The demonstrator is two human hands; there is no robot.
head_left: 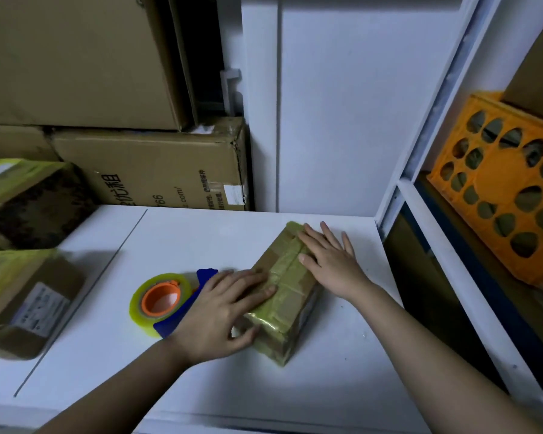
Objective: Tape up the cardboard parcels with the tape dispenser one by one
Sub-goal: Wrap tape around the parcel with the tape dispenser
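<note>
A small cardboard parcel [287, 288] wrapped in yellowish clear tape lies slanted on the white table [201, 239]. My left hand [223, 311] lies flat on its near left part, fingers straight along the tape, thumb against the parcel's side. My right hand [329, 258] presses flat on its far right part with fingers spread. The tape dispenser [166, 300], blue with an orange hub and a roll of clear tape, lies on the table just left of my left hand, with neither hand on it.
Two taped parcels [22, 302] [29, 202] sit at the table's left edge. Large cardboard boxes [157, 170] are stacked at the back left. A white shelf frame [420, 195] stands on the right, holding an orange crate [502, 195].
</note>
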